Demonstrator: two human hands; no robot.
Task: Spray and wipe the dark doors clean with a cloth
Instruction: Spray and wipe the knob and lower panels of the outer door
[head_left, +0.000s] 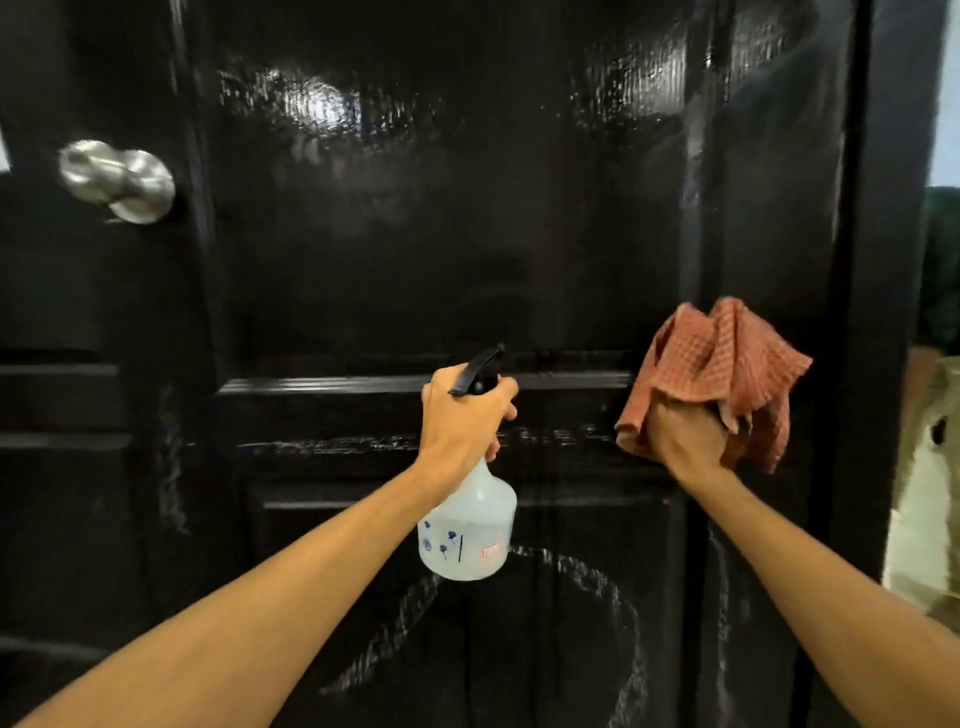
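Two bare forearms (234, 623) are stretching toward the glossy dark door (415, 234), the left grip (462, 415) curling round the neck of a translucent spray bottle (467, 535) and holding it upright before the middle rail. Beside it, the right grip (680, 436) is clutching a bunched reddish cloth (722, 358) close to the door, apart from the bottle, while whitish smears (597, 571) are showing on the lower panel and a silver knob (117, 179) is gleaming at upper left.

Glossy black door (441, 234); brushed-metal knob (117, 179); waffle-weave cloth (717, 358).
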